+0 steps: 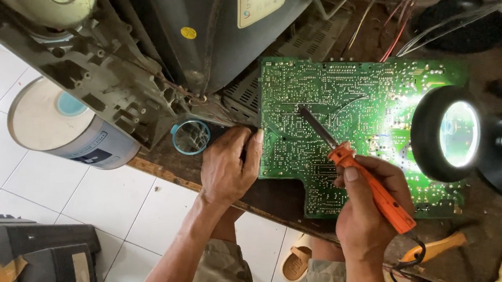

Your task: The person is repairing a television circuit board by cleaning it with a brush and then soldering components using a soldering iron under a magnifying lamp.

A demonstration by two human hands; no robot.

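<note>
We see our right hand (369, 209) in the lower right of the frame, closed around the orange handle of a soldering iron (369, 178) — its dark tip slants up and left and lies over the green circuit board (350, 119). The board lies flat on the brown surface (270, 200) at the centre of the frame, solder side up. Our left hand (230, 166), at lower centre, rests on the board's left edge with the fingers curled loosely and the thumb lying on the green face; it pins the board rather than gripping anything. Just left of that hand stands a small blue-rimmed ring (191, 136). A round magnifier lamp (448, 134) glows over the board's right end — its black base runs off to the right. The back of an old television set (151, 41) fills the upper left. Below it, on the white tiled floor (136, 209), stands a paint bucket (62, 124). A yellow-handled tool (438, 245) lies at lower right, near our wrist.
</note>
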